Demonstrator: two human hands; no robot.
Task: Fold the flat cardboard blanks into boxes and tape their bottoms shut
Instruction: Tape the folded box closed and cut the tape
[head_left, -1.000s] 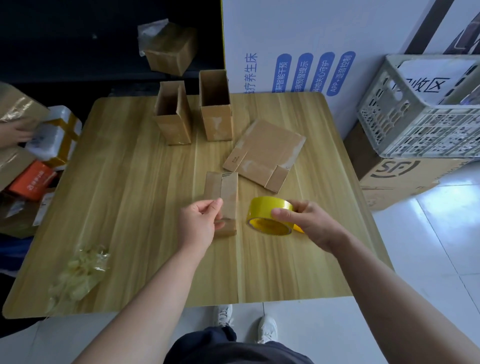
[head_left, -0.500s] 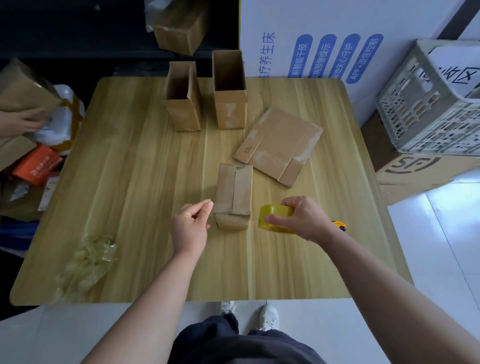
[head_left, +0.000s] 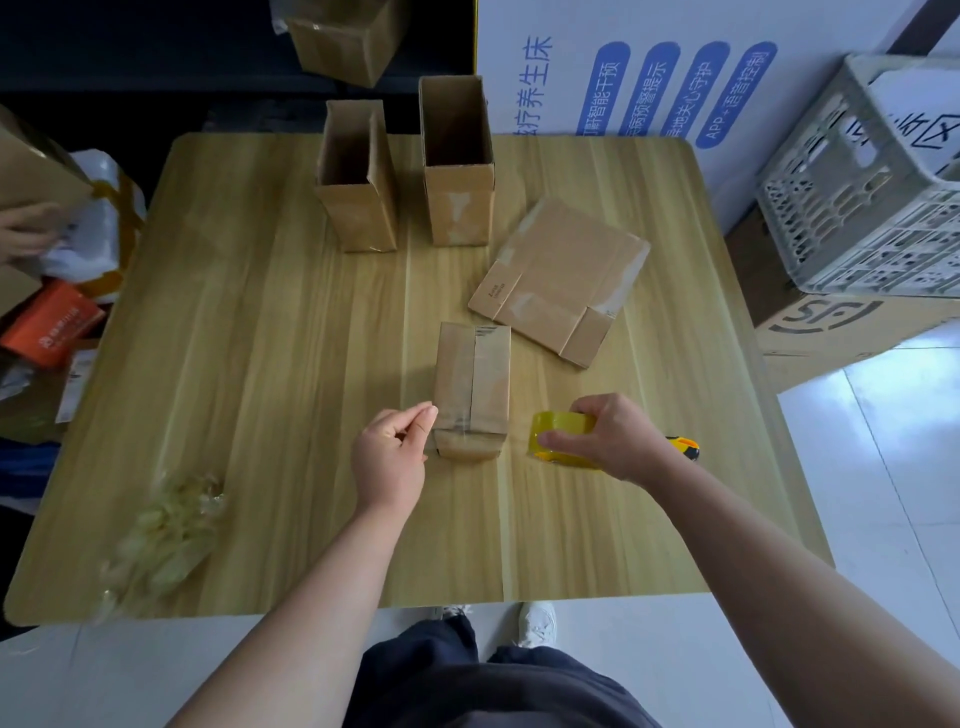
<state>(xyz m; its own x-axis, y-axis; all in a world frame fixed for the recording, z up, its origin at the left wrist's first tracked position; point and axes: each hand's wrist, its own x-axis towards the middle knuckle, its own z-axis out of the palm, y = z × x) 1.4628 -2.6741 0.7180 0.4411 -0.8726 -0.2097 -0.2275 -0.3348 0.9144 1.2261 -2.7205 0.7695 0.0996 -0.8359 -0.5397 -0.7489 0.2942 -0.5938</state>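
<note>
A small cardboard box (head_left: 472, 384) lies on the wooden table (head_left: 260, 364) with its taped seam facing up. My left hand (head_left: 389, 452) is at the box's near left corner, thumb and forefinger pinching what looks like the clear tape end. A shiny tape strip crosses the box's near end. My right hand (head_left: 613, 436) grips the yellow tape roll (head_left: 558, 423), which rests on the table just right of the box. A flat cardboard blank (head_left: 561, 275) lies further back on the right. Two folded boxes, one (head_left: 358, 176) beside the other (head_left: 457, 161), stand open-topped at the back.
A yellow utility knife (head_left: 685, 448) pokes out behind my right wrist. Crumpled tape scraps (head_left: 166, 530) lie at the near left. Another person's hand (head_left: 26, 228) handles parcels left of the table. A grey crate (head_left: 872, 182) sits on a carton at the right.
My left hand let go of the box and now pinches beside its near corner. My right hand lowered the tape roll onto the table, right of the box.
</note>
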